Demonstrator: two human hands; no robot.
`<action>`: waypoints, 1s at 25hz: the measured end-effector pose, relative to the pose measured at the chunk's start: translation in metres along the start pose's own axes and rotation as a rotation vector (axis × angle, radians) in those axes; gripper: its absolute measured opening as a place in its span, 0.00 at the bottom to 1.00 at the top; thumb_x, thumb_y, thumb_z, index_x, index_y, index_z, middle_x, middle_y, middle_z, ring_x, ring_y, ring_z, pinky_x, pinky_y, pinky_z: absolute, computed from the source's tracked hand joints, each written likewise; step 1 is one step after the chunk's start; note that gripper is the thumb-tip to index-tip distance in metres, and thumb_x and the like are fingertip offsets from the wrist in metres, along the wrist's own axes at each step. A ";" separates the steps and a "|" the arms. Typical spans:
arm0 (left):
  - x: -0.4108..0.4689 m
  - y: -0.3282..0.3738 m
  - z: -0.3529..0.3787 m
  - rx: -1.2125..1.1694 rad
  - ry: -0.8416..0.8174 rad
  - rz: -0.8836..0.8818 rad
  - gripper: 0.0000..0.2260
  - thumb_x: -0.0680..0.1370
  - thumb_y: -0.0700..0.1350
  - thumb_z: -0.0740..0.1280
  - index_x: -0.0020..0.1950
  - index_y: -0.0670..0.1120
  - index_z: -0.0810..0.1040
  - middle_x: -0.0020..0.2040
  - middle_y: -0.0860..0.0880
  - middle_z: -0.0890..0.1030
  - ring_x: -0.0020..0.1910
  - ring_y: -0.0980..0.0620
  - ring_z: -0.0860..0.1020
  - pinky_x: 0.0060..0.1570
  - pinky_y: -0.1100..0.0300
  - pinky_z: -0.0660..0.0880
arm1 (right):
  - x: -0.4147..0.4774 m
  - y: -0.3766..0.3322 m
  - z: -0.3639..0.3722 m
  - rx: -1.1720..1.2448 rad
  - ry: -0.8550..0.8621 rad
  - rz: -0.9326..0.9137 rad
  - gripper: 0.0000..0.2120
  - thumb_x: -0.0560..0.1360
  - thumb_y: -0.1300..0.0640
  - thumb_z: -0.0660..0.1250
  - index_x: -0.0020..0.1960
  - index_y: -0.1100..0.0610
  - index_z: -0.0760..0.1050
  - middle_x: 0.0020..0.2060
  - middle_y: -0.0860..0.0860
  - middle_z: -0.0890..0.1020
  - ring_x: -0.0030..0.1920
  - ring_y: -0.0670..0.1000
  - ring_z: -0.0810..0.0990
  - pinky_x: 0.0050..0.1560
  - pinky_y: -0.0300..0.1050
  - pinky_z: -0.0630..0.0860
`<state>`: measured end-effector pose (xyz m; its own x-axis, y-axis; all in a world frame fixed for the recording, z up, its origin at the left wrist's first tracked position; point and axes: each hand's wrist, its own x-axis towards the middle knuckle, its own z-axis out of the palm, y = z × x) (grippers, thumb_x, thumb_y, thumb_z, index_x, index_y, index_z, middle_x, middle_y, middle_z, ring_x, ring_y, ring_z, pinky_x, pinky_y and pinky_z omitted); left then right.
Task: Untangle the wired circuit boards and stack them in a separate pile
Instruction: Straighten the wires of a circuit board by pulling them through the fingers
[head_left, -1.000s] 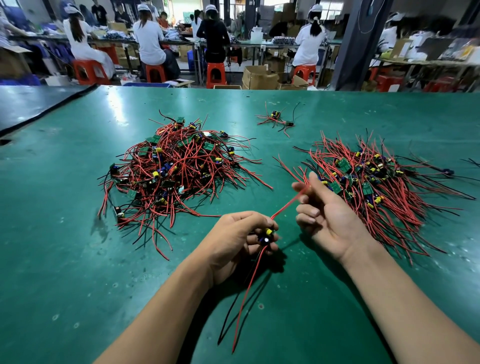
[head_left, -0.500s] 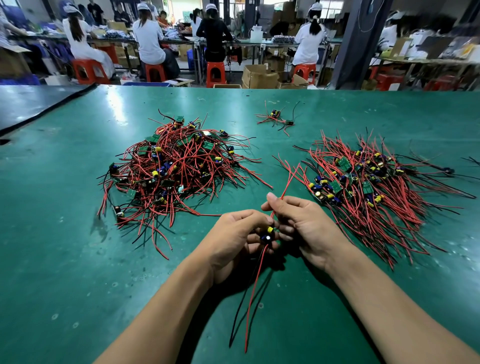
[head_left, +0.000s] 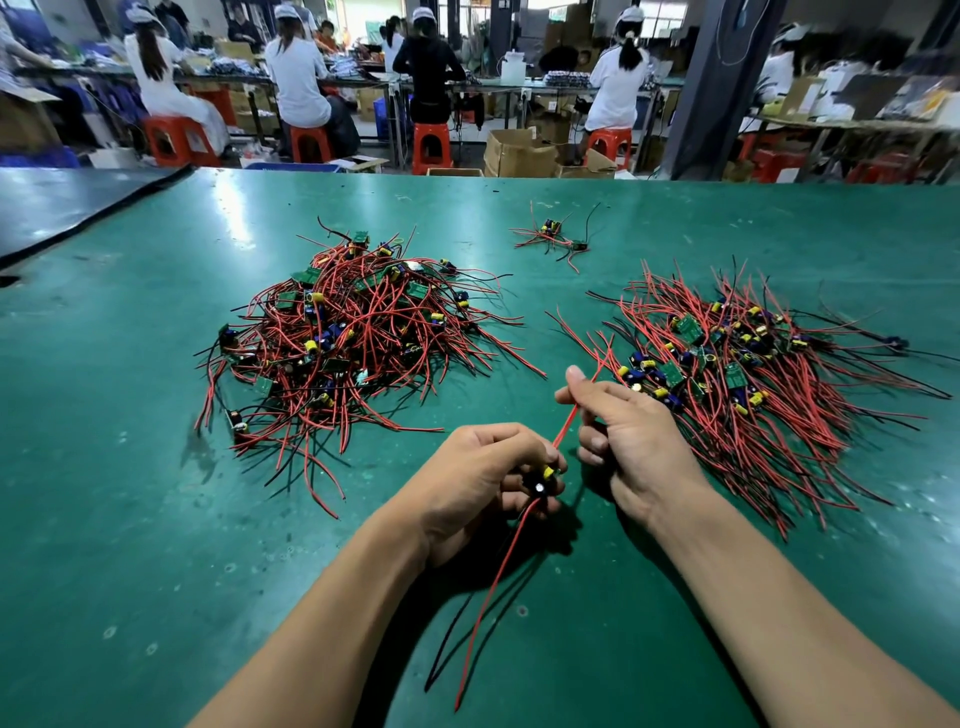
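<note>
Head view: nearest, above the table (head_left: 156, 519), the left hand (head_left: 483, 467) grips a small board (head_left: 543, 480), wires (head_left: 485, 608) dangling; the right hand (head_left: 628, 436) pinches its red wire (head_left: 569, 421). It looks light, the wires floppy and snag-prone, so hold the board itself. Beyond, a tangled pile (head_left: 353, 332) left and a neater pile (head_left: 737, 374) right lie loose, uncontained.

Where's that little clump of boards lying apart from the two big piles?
In the head view, the little clump lies far across the green table, beyond the gap between the tangled pile on the left and the spread pile on the right.
</note>
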<state>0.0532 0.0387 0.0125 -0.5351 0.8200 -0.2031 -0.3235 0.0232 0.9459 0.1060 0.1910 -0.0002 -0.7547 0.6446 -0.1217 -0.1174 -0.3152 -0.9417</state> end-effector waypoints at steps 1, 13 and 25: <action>0.000 0.000 0.000 0.015 -0.008 -0.002 0.13 0.76 0.35 0.64 0.33 0.44 0.81 0.32 0.44 0.80 0.28 0.50 0.78 0.28 0.63 0.75 | 0.002 -0.001 -0.001 0.005 0.041 -0.020 0.12 0.76 0.56 0.72 0.39 0.62 0.76 0.24 0.47 0.74 0.19 0.42 0.61 0.19 0.34 0.57; 0.002 -0.003 -0.001 -0.027 0.011 -0.005 0.14 0.76 0.34 0.63 0.33 0.44 0.81 0.31 0.43 0.79 0.27 0.49 0.78 0.27 0.63 0.74 | 0.018 0.005 -0.023 -0.220 0.248 -0.278 0.17 0.72 0.51 0.77 0.30 0.53 0.74 0.22 0.48 0.67 0.22 0.49 0.61 0.25 0.40 0.60; 0.002 -0.004 -0.004 -0.088 0.027 -0.001 0.10 0.75 0.34 0.65 0.36 0.41 0.81 0.32 0.41 0.80 0.28 0.48 0.78 0.28 0.62 0.76 | 0.004 -0.029 -0.019 0.431 -0.005 0.366 0.20 0.79 0.45 0.64 0.33 0.55 0.68 0.20 0.45 0.60 0.16 0.42 0.60 0.15 0.31 0.56</action>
<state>0.0504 0.0375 0.0073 -0.5554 0.8041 -0.2122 -0.3906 -0.0269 0.9202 0.1187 0.2162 0.0204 -0.7988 0.4364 -0.4141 -0.0992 -0.7744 -0.6248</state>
